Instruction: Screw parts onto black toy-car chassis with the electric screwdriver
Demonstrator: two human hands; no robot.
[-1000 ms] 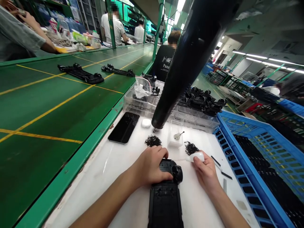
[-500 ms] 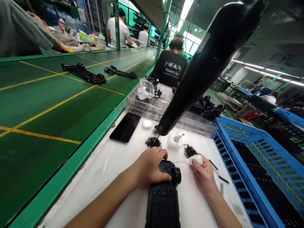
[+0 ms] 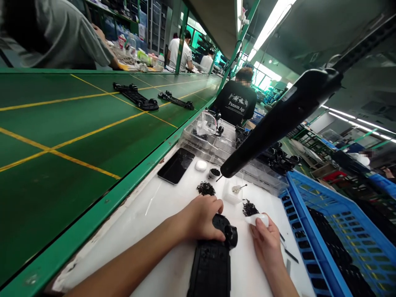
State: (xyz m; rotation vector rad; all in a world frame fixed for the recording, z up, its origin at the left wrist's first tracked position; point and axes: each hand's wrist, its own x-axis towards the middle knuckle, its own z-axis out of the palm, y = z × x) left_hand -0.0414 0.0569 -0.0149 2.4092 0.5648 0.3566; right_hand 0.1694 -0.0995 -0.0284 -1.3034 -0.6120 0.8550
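Note:
My left hand (image 3: 202, 218) is closed around the wheeled end of a black toy car chassis (image 3: 212, 268), which lies lengthwise on the white worktop and runs out at the bottom of the view. One black wheel (image 3: 231, 237) shows beside my thumb; the fingers hide the opposite side. To the right, my right hand (image 3: 268, 243) pinches a small white squeeze bottle (image 3: 261, 220), its nozzle pointing left towards the chassis but apart from it. Just behind the bottle lies a pile of small black screws (image 3: 249, 208). A second screw pile (image 3: 206, 188) sits beyond my left hand.
A black electric screwdriver (image 3: 266, 132) hangs above the table, bit down. Behind stand a screw cup (image 3: 214, 173), a clear box (image 3: 232, 194), a white case (image 3: 201, 165) and a phone (image 3: 176, 166). A blue crate (image 3: 298, 231) borders the right; a green conveyor (image 3: 80, 173) runs left.
The camera view has shifted, moving the surroundings rightward. The hanging screwdriver appears smaller and farther off, uncovering the screw cup. Both hands keep their holds; the bottle appears slightly lower and farther right.

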